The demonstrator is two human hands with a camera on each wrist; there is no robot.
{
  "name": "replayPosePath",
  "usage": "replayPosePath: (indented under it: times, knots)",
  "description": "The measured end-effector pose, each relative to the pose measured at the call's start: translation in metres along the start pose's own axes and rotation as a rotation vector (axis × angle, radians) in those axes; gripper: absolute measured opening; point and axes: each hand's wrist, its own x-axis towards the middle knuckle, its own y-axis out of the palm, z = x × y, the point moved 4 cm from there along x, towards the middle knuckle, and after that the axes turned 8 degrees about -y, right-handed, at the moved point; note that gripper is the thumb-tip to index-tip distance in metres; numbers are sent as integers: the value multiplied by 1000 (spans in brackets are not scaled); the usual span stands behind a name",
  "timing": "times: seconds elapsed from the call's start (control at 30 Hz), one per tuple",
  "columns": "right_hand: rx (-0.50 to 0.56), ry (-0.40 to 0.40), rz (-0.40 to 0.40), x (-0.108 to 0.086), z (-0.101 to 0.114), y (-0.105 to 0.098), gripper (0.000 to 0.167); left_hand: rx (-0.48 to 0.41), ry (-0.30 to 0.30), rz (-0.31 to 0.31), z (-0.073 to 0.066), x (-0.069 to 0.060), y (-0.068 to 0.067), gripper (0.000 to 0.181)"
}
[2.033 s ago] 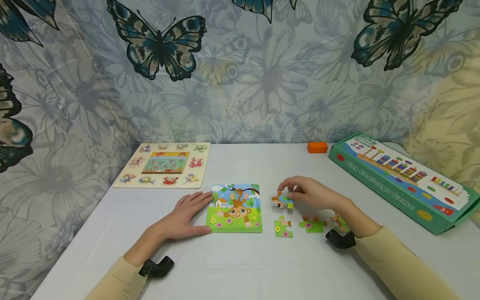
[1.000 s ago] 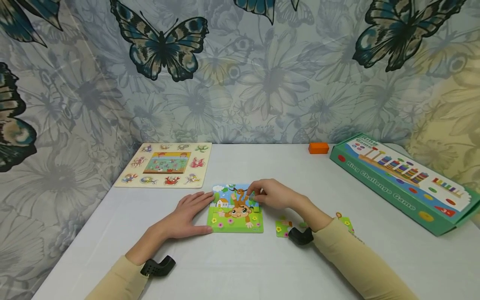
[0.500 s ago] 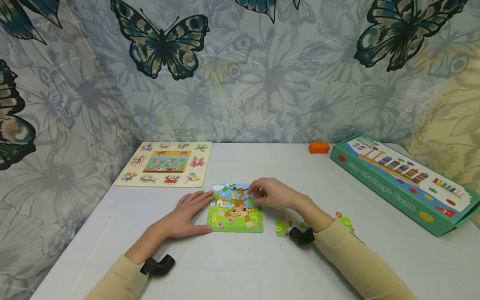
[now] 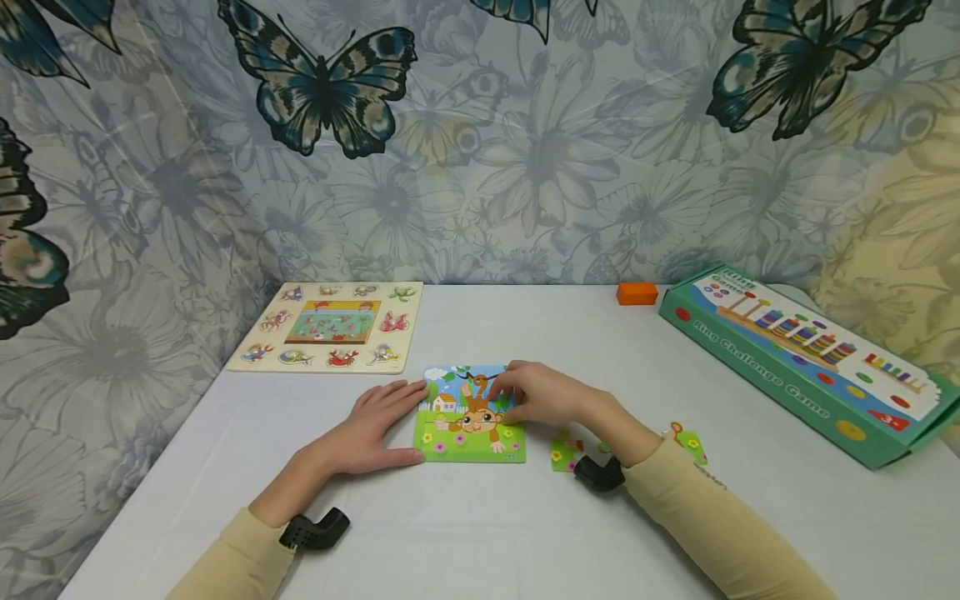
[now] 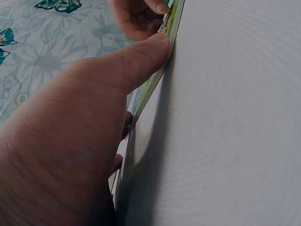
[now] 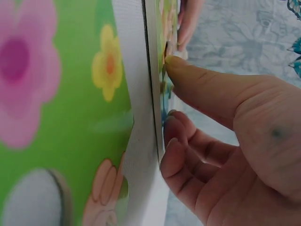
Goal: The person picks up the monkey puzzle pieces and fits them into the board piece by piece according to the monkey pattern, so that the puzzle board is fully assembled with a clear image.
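Observation:
A square monkey puzzle (image 4: pixel 465 454) lies flat in front of me in the head view. My left hand (image 4: pixel 381 429) rests along its left edge with fingers stretched out; in the left wrist view the thumb (image 5: pixel 146 54) touches the rim. Over the puzzle's upper right part, my right hand (image 4: pixel 551 393) pinches a puzzle piece (image 6: pixel 165 88) between thumb and curled fingers, right at the board's surface. The fingers hide most of that piece in the head view. To the right lie loose puzzle pieces (image 4: pixel 562 454), partly covered by the right wrist and sleeve.
A wooden board with sea-creature pictures (image 4: pixel 333 329) lies at the back left. An orange block (image 4: pixel 637 293) sits at the back, beside a long green game box (image 4: pixel 795 367) on the right. Black wrist cameras (image 4: pixel 315 529) are strapped to both wrists.
The right hand has carried a piece from the right of the puzzle leftward onto its upper right part, then shifted slightly down there. The left hand has stayed in place.

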Motion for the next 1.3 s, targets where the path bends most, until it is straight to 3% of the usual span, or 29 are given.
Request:
replayPosePath:
  times: [0.37,0.67,1.07,1.3]
  knots:
    - [-17,-8,18,0,0,2,24,-4,10,-4,0,0,-1,89]
    - [23,9,-24,-4,-3,-12,27,-3,10,-8,0,0,0,89]
    - [83,33,-61,-21,-9,-27,36,2,9,-4,0,0,-1,89]
    - [105,63,-60,-42,-18,-26,34,-1,7,-1,0,0,-1,90]
